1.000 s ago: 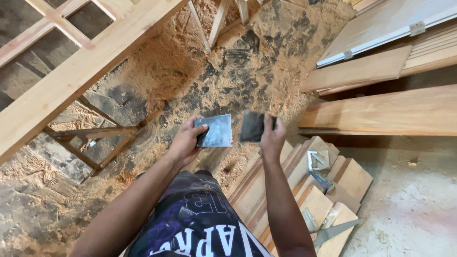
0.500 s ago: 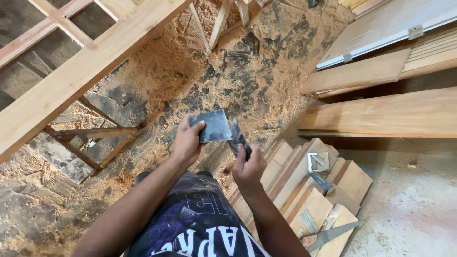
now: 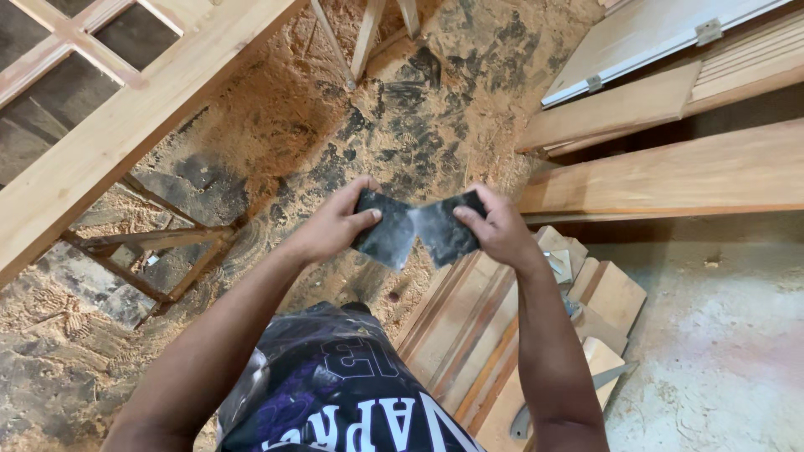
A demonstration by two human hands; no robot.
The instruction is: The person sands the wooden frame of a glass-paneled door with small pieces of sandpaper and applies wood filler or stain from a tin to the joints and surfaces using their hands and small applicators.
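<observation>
**A:** What's in the hands?

**B:** A dark grey sheet of sandpaper (image 3: 416, 232), creased down the middle so it sags into a shallow V. The left hand (image 3: 328, 226) pinches its left edge, thumb on top and fingers closed behind it; the right hand (image 3: 500, 230) clamps the right edge the same way. Both grips are shut on the sheet, which hangs in the air between them, above the floor and in front of the person's dark printed shirt (image 3: 335, 402).

**A:** How would you handle a fold like that well?

**B:** I'd keep the thumbs close to the crease, draw the two halves evenly and keep the edges lined up, so the line runs straight. Pulling unevenly could rip it crooked.

**A:** What does the sheet look like?

**B:** Mottled, matte, worn pale in patches, stiff enough to hold the crease. It seems gritty, though the grain is too fine to see.

**A:** And around the grips?

**B:** Below them, a floor (image 3: 276, 125) thick with orange sawdust. Under the right grip lies a stack of moulded wooden strips (image 3: 469, 326). Beyond it to the right rests a smooth planed plank (image 3: 670, 176). To the left of the left grip slants a pale timber frame (image 3: 109, 142).
</observation>
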